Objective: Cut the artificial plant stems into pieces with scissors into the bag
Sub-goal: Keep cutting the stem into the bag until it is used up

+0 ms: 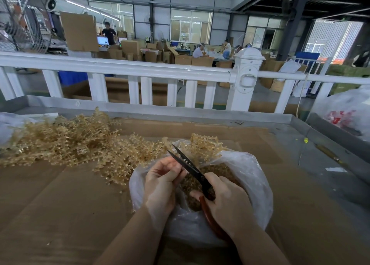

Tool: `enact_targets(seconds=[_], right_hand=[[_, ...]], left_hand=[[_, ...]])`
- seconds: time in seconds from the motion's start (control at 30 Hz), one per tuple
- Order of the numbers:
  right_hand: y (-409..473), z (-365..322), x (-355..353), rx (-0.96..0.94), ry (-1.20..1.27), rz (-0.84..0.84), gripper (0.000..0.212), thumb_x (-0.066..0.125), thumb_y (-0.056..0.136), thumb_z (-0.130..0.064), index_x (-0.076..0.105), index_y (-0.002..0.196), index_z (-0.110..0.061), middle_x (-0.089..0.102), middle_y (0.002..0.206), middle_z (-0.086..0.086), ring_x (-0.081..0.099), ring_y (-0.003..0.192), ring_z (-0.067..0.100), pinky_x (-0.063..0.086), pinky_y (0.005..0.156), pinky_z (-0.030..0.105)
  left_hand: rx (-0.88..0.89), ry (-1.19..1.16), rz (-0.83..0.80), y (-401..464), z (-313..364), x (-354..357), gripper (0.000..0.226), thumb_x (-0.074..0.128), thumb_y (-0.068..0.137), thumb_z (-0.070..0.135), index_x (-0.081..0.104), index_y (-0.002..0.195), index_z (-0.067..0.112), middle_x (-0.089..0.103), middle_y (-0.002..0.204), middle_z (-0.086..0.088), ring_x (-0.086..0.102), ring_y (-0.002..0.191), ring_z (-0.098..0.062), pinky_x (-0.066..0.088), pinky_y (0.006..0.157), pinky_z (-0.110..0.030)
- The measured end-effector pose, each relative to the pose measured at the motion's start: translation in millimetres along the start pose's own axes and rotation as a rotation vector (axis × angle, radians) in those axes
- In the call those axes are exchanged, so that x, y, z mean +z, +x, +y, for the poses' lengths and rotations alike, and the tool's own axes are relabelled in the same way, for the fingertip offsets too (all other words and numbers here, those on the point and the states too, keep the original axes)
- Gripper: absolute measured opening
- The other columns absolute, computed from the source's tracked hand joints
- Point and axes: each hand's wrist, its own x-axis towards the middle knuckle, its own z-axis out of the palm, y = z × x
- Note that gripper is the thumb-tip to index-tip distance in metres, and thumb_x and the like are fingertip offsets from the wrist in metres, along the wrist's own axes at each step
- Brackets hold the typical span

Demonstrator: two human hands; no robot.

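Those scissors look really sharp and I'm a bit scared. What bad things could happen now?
1. The open black blades of the red-handled scissors, gripped by the right hand, lie right beside the left hand's fingertips, so a snip might nick them.
2. The clear plastic bag rim sits near the blades and could get cut.
3. Pieces of tan plastic plant stems might fly past the bag onto the brown cardboard.

Both bare forearms were extended forward, close together. The left hand [162,181] was curled in a pinch; the right hand [226,200] was clenched in a grip.
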Motion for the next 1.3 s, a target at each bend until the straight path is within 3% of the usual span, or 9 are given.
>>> enact_targets(seconds=[0.3, 0.47, 0.7, 1.0, 1.2, 1.3], right_hand=[[1.2, 0.9, 0.5, -0.025, -0.002, 0.018, 0.028, 0.072, 0.077, -0.046, 0.064, 0.090, -0.022, 0.061, 0.062, -0.006, 0.057, 0.053, 0.011, 0.037, 0.052, 0.017], [0.1, 0.8, 0.9, -0.027, -0.014, 0.041, 0.029, 0.075, 0.075, -0.046, 0.063, 0.089, -0.024, 0.058, 0.061, -0.010, 0.054, 0.051, 0.007, 0.036, 0.050, 0.014], [-0.7, 0.5, -2.0, -0.045, -0.016, 0.069, 0.028, 0.073, 0.076, -0.044, 0.064, 0.092, -0.022, 0.061, 0.066, -0.009, 0.058, 0.058, 0.008, 0.048, 0.052, 0.021], [0.9, -0.1, -1.0, -0.041, -0.023, 0.052, 0.027, 0.073, 0.076, -0.045, 0.064, 0.086, -0.022, 0.060, 0.060, -0.007, 0.057, 0.051, 0.008, 0.040, 0.048, 0.018], [-1.1, 0.0, -2.7, 0.010, -0.003, 0.092, 0.028, 0.070, 0.078, -0.048, 0.065, 0.092, -0.024, 0.062, 0.065, -0.010, 0.058, 0.057, 0.007, 0.047, 0.051, 0.020], [-0.8, -0.3, -2.5, 0.059, -0.046, 0.069, 0.029, 0.071, 0.077, -0.048, 0.066, 0.094, -0.025, 0.062, 0.066, -0.008, 0.059, 0.059, 0.008, 0.045, 0.053, 0.020]], left_hand=[[-0.030, -0.036, 0.010, 2.0, -1.5, -2.4, 0.022, 0.050, 0.087, -0.013, 0.063, 0.089, 0.005, 0.058, 0.082, -0.014, 0.064, 0.080, -0.021, 0.057, 0.063, -0.022], [-0.036, -0.097, 0.014, 1.0, 0.9, -0.1, 0.029, 0.049, 0.087, -0.015, 0.059, 0.098, 0.010, 0.064, 0.081, -0.012, 0.070, 0.069, -0.015, 0.057, 0.060, -0.022], [-0.035, -0.010, -0.097, -1.9, -0.2, -0.3, 0.027, 0.048, 0.086, -0.016, 0.063, 0.097, 0.003, 0.059, 0.086, -0.017, 0.066, 0.076, -0.020, 0.057, 0.063, -0.023], [-0.088, -0.058, -0.081, -2.5, 1.9, 0.7, 0.028, 0.048, 0.085, -0.016, 0.060, 0.099, 0.004, 0.058, 0.083, -0.014, 0.068, 0.066, -0.014, 0.056, 0.058, -0.022], [-0.138, -0.090, -0.067, -1.1, 2.6, -0.3, 0.033, 0.049, 0.086, -0.013, 0.061, 0.110, 0.005, 0.055, 0.079, -0.010, 0.064, 0.063, -0.013, 0.056, 0.059, -0.022], [-0.158, -0.105, -0.070, -1.7, 4.1, -0.2, 0.031, 0.051, 0.083, -0.012, 0.064, 0.105, 0.006, 0.055, 0.072, -0.008, 0.063, 0.060, -0.012, 0.057, 0.059, -0.023]])
